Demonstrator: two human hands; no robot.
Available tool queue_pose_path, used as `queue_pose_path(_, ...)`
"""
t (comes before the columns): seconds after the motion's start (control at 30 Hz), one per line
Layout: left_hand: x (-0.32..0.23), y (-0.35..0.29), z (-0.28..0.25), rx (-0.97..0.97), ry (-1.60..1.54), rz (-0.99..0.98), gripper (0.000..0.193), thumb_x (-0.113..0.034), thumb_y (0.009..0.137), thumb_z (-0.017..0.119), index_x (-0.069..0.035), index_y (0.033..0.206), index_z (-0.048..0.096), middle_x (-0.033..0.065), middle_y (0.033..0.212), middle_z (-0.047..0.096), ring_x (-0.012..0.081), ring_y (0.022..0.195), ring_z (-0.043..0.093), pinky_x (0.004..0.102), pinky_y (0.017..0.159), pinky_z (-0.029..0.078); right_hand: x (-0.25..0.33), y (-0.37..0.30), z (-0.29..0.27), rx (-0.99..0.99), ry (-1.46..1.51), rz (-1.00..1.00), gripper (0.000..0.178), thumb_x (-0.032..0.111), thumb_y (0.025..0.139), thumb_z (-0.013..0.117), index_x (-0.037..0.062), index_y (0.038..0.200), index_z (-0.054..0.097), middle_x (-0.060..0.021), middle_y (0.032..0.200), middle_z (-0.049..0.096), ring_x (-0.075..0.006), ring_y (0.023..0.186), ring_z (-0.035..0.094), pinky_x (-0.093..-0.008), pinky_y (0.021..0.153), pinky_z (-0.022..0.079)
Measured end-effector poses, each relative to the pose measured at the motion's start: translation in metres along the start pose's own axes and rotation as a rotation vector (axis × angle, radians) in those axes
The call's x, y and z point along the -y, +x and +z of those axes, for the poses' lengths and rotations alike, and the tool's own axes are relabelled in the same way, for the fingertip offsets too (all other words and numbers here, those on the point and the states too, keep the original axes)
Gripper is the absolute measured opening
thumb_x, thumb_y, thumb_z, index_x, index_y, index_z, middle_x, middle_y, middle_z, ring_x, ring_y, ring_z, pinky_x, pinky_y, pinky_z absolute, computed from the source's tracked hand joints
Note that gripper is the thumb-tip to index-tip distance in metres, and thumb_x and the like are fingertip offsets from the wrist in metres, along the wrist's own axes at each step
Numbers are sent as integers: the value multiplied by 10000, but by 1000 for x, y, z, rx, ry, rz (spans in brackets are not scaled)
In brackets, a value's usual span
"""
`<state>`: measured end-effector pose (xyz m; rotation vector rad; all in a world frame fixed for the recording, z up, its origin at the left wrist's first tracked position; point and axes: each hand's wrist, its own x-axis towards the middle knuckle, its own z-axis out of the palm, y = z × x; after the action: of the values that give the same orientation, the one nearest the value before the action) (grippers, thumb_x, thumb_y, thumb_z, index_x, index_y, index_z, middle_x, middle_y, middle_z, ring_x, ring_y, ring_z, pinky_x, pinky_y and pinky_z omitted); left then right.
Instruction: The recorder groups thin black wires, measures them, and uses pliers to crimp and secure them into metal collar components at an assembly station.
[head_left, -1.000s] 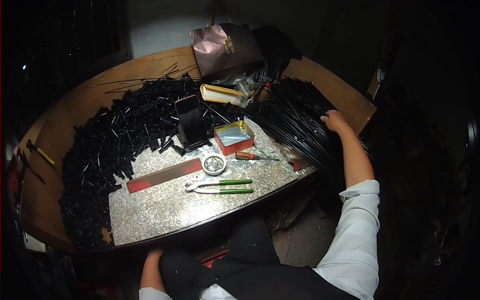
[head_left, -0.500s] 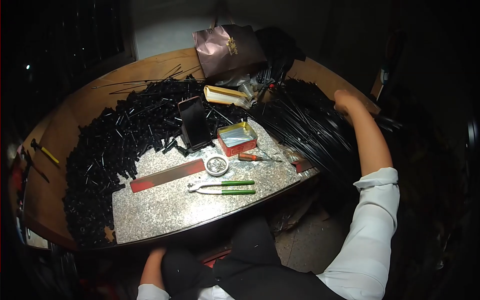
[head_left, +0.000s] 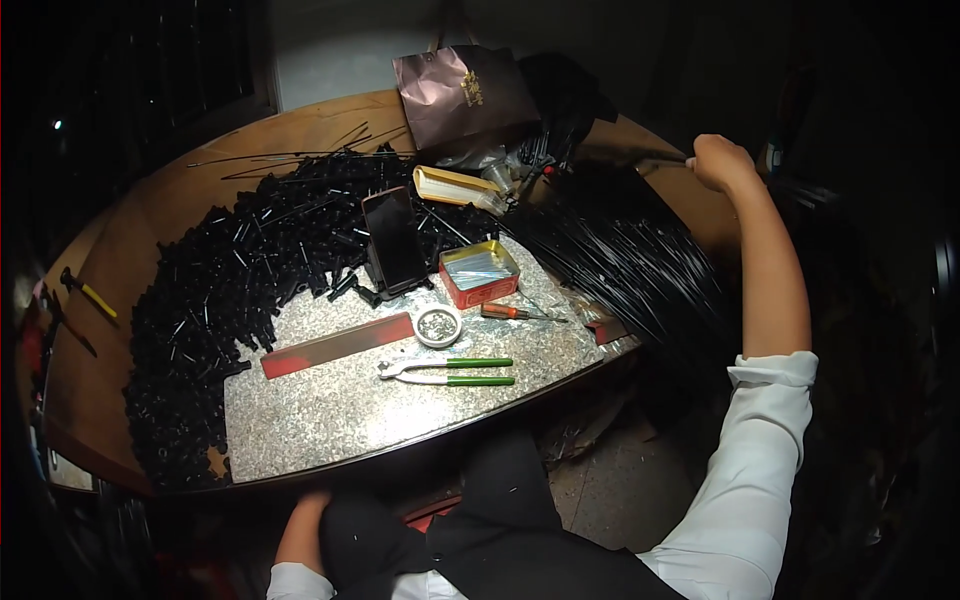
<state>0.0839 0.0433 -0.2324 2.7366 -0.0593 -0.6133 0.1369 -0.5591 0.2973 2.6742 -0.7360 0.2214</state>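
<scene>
With the middle of the view as hub, the right hand is at two o'clock, near the raised wooden rim. Its grip is closed, apparently clamped on a bundle of slim black rods that shows on both sides of the fist. A whole-fist hold probably suits loose, springy lengths that could slide apart. Blur and darkness hide their number and their far ends, and the palm is turned out of sight.

Just below the fist, toward three o'clock, the heap of long rods lies roughly parallel, perhaps so that handfuls come away untangled.

Near the hub, a red tin keeps thin silvery strips together, and a white cup seems meant to stop small metal bits scattering over the speckled surface. The strips and bits are too small to identify. The green-handled pliers, toward seven, have their handles pointing right, probably for an easy right-hand reach. A phone at ten leans upright, likely so it faces the wearer.

From nine to eleven spreads a heap of short black pieces, whose shapes merge in shadow. At seven, only the left forearm shows; I cannot tell what the left hand does.
</scene>
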Motion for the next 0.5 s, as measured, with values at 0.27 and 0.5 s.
queue_pose_path(0.27, -14, -23, -12, -9, -19, -18, 589, -391, 962, 354, -58, 1439, 263, 181, 1509, 181, 315, 1393, 185, 388, 1138, 182, -3, 30, 43, -153, 400, -14, 311, 245, 864, 612, -38, 990, 598, -216, 1006, 635, -332, 985, 618, -411, 818, 494)
queue_pose_path(0.5, -118, -109, -64, -357, -108, 469, 242, -244, 822, 648, -29, 931, 670, 155, 904, 668, 341, 808, 647, 384, 719, 526, 81, -13, 19, -2, 1207, -227, 210, 247, 914, 573, 66, 823, 515, 25, 602, 472, -62, 427, 398, -221, 365, 291)
